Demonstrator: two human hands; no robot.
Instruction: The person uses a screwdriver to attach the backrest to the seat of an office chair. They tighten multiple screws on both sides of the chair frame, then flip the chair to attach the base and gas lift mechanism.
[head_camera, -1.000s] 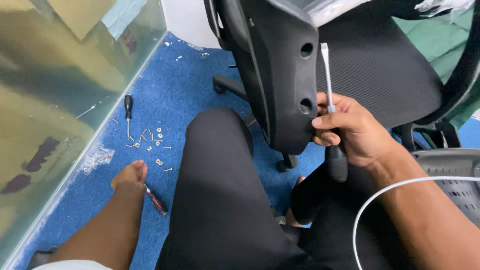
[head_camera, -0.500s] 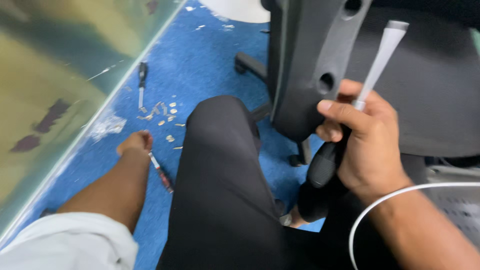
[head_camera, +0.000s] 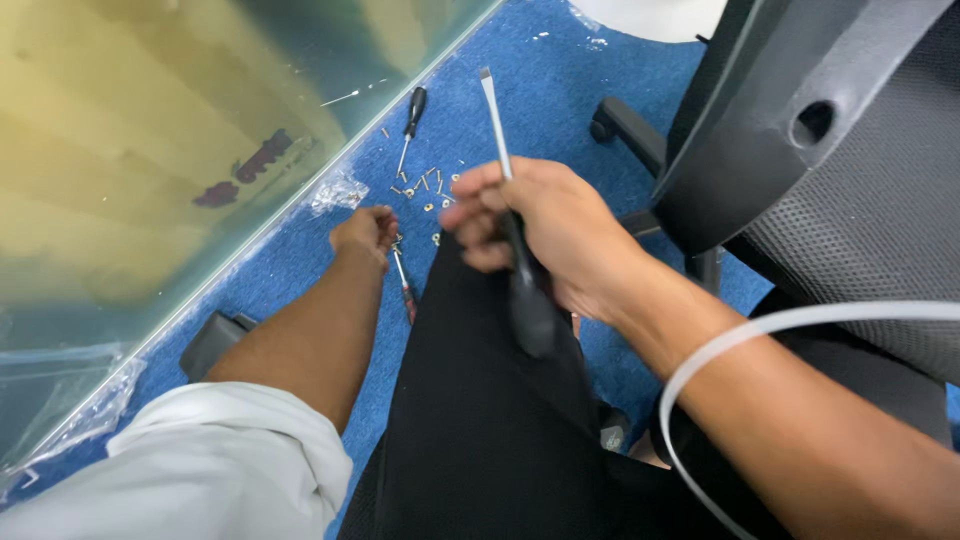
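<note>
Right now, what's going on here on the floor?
A person sits on blue carpet beside a black office chair. The right hand grips a large flat-blade screwdriver by its black handle, shaft pointing up. The left hand reaches down to the loose screws scattered on the carpet, with a small red-handled tool just under it. Another black-handled screwdriver lies near the glass panel.

Blue carpeted floor (head_camera: 560, 110): loose screws (head_camera: 425, 190) and a black-handled screwdriver (head_camera: 411, 118) at upper centre, clear plastic wrap (head_camera: 338, 190) beside them.
</note>
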